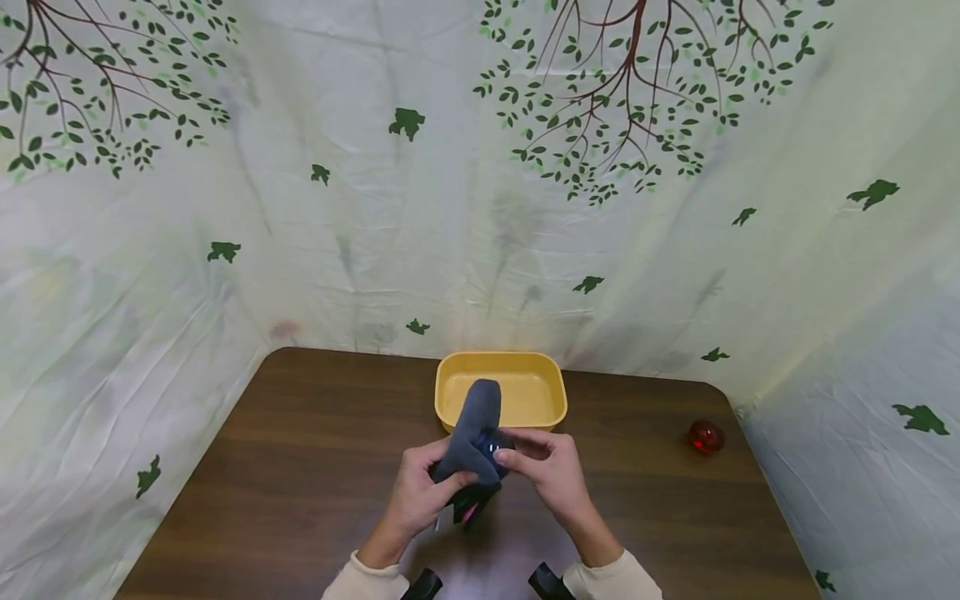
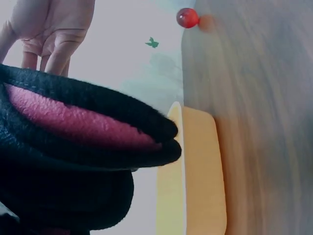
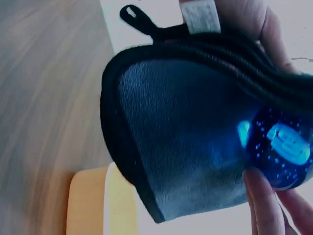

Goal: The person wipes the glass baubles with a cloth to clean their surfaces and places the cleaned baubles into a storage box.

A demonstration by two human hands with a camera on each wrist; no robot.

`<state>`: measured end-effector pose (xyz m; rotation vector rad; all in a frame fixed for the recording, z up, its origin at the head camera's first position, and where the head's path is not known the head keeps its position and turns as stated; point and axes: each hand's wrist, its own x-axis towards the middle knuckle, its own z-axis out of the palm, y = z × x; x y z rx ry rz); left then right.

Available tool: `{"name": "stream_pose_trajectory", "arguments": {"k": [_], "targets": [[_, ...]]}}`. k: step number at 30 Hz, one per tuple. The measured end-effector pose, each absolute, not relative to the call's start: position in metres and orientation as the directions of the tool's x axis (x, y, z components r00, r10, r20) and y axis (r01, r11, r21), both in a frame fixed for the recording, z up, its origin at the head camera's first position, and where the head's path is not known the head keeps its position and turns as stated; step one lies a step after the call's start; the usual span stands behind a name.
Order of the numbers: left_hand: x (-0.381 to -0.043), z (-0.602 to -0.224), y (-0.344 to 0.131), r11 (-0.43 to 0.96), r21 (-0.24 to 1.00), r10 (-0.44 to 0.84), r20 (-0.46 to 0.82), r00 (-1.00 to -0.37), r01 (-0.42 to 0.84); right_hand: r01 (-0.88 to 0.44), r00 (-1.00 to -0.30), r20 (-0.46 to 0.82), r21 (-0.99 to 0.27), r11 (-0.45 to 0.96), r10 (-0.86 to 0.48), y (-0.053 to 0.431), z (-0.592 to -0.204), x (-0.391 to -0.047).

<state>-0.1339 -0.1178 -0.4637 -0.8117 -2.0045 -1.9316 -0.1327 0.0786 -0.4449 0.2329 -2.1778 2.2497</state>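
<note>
My left hand (image 1: 420, 490) grips a thick dark grey cloth (image 1: 472, 425) with black edging and a pink inner side, held folded above the table. A small black hanging loop (image 3: 138, 19) and a white tag (image 3: 201, 17) show on its edge in the right wrist view. My right hand (image 1: 553, 473) pinches a translucent blue ball (image 3: 281, 147) between thumb and fingers, against the grey face of the cloth. The cloth hides part of the ball in the head view. Just beyond both hands stands a yellow basin (image 1: 536, 404), partly covered by the cloth's upper end.
A translucent red ball (image 1: 707, 437) lies near the right edge of the brown wooden table (image 1: 315, 467). Behind the table hangs a pale curtain (image 1: 435, 217) printed with branches and green leaves.
</note>
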Motion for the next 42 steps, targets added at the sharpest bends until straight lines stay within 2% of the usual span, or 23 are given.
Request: {"name": "stream_pose_trajectory", "arguments": {"k": [6,11,14,18,20,22,24,28,33,38,42], "targets": [[-0.132,-0.464,-0.111,-0.009,0.927,0.135,0.372,-0.918,0.374,-0.084,-0.996,0.084,-0.991,-0.107,0.000,0.071,-0.443,-0.130],[-0.131,-0.462,-0.108,-0.078,0.957,0.072,0.284,-0.956,0.279,-0.201,-0.976,0.212,-0.964,-0.173,-0.046,0.071,-0.452,-0.128],[-0.131,-0.460,-0.108,-0.157,0.960,0.043,0.243,-0.969,0.234,-0.337,-0.926,0.360,-0.924,-0.181,-0.111,0.072,-0.459,-0.129],[-0.130,-0.458,-0.108,-0.237,0.953,0.053,0.204,-0.977,0.186,-0.547,-0.807,0.573,-0.816,-0.187,-0.144,0.074,-0.464,-0.135],[-0.129,-0.459,-0.108,-0.259,0.951,0.072,0.194,-0.978,0.169,-0.617,-0.749,0.646,-0.761,-0.201,-0.149,0.074,-0.465,-0.137],[-0.129,-0.460,-0.109,-0.275,0.948,0.094,0.190,-0.977,0.158,-0.640,-0.726,0.672,-0.739,-0.211,-0.146,0.075,-0.465,-0.138],[-0.129,-0.461,-0.109,-0.272,0.949,0.114,0.195,-0.974,0.158,-0.624,-0.745,0.652,-0.756,-0.201,-0.139,0.076,-0.464,-0.138],[-0.128,-0.464,-0.109,-0.228,0.953,0.153,0.238,-0.959,0.200,-0.500,-0.855,0.512,-0.857,-0.127,-0.087,0.077,-0.463,-0.135],[-0.130,-0.467,-0.107,-0.105,0.925,0.145,0.377,-0.915,0.365,-0.274,-0.956,0.285,-0.953,-0.132,-0.074,0.080,-0.458,-0.134],[-0.137,-0.469,-0.107,0.021,0.823,0.153,0.559,-0.815,0.568,-0.074,-0.986,0.100,-0.979,-0.188,-0.132,0.083,-0.453,-0.136],[-0.141,-0.467,-0.109,0.043,0.755,0.165,0.640,-0.750,0.654,-0.049,-0.978,0.095,-0.971,-0.236,-0.188,0.086,-0.451,-0.136]]}}
